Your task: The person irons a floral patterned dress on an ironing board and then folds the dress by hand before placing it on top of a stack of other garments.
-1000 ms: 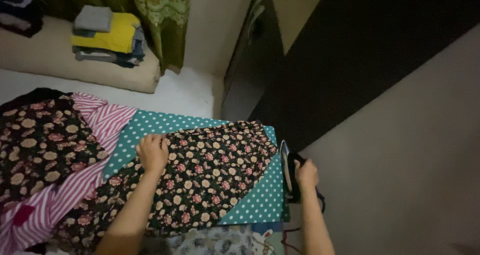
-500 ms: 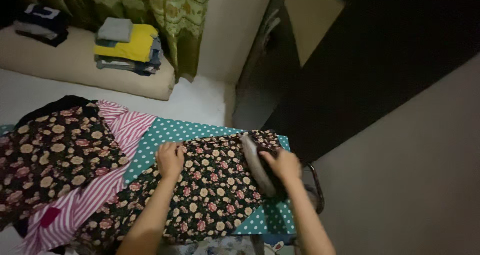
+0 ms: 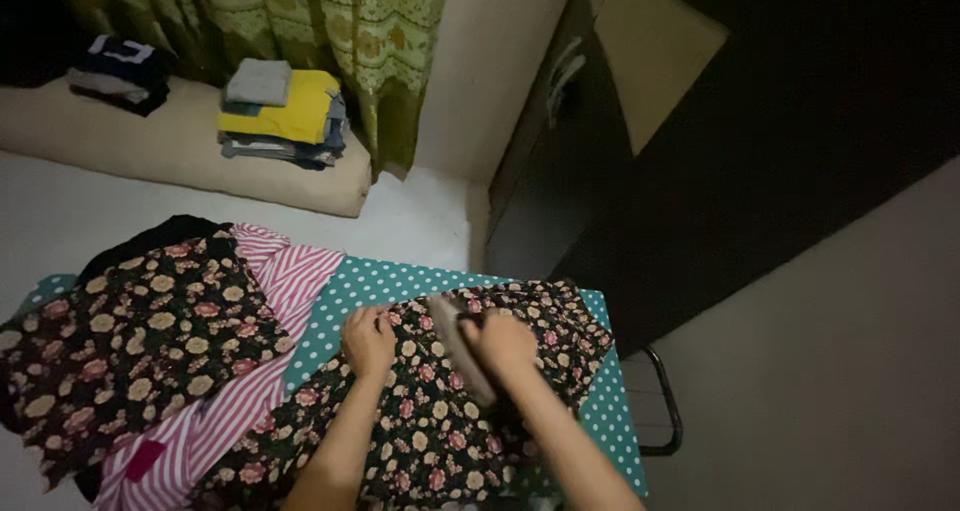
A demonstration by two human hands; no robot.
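Head view | right grip (image 3: 500,346) closed round iron (image 3: 462,349) | left grip (image 3: 368,339) — flat, pressing floral garment (image 3: 430,441)

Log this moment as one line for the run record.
left hand: flat on floral cloth | right hand: grips iron on the cloth | board: teal dotted cover | striped cloth: left

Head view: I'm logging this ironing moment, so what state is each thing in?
Iron: on the floral garment, blurred.
Right hand: closed on the iron.
Left hand: flat on the garment.
Floral garment: spread on the dotted board.
Folded clothes: stacked.
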